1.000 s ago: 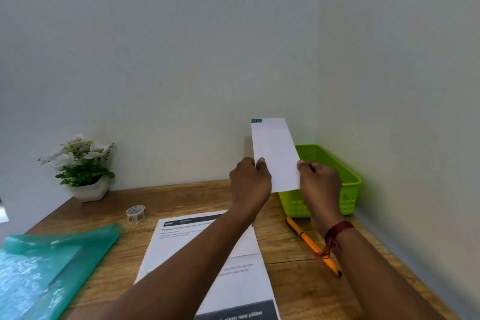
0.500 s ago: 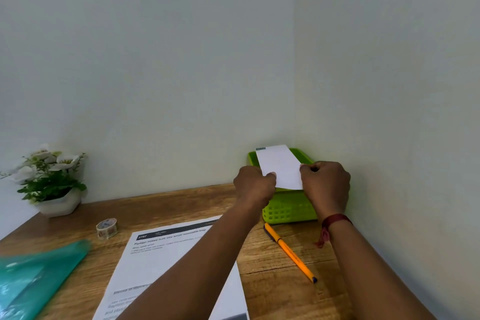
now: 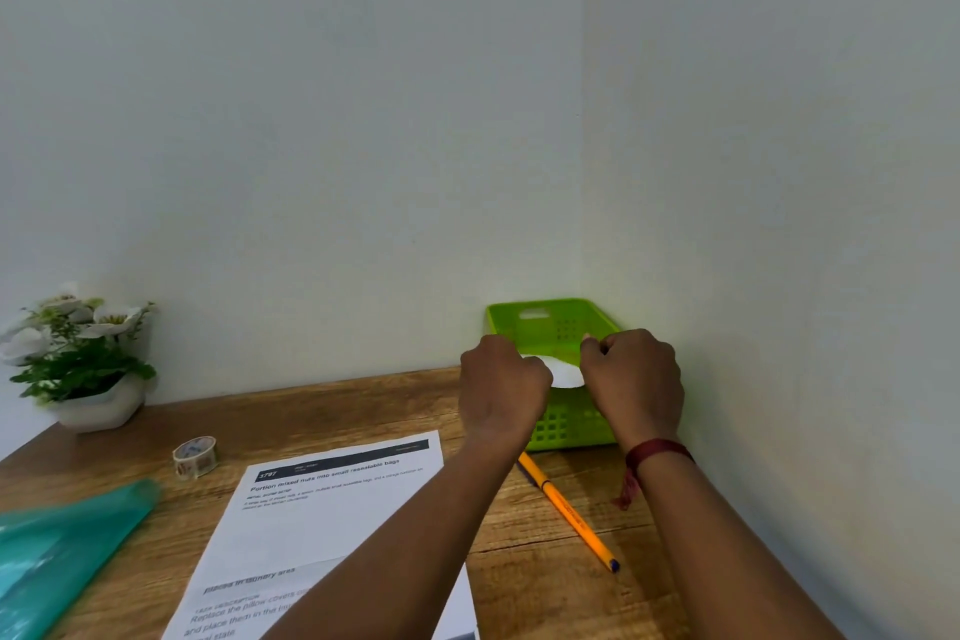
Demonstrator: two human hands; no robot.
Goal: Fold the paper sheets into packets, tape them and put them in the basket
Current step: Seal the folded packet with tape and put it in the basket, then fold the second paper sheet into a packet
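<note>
A wooden desk [image 3: 524, 582] fills a corner of plain pale walls [image 3: 311, 120].

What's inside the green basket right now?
Of the green basket, only bare far and right inner walls show. The folded paper, pinched by left hand and right hand, sits at its near rim. They cover the floor, so packets there cannot be seen.

The basket [image 3: 566, 426] in the table's far right corner is bright lime green, its walls pierced with a grid of small squares. The folded paper [image 3: 563, 372] over it is plain white. An orange pen [image 3: 566, 509] with a dark blue tip lies on the brown, streaky-grained table [image 3: 545, 587]. The printed sheet [image 3: 332, 509] is white with a black header band and black text. The tape roll [image 3: 195, 456] is whitish with small brown prints. A translucent teal folder [image 3: 62, 551] lies at the left edge, and the plant [image 3: 78, 359] has white flowers, green leaves and a white pot. A dark red thread [image 3: 657, 452] circles one wrist.
</note>
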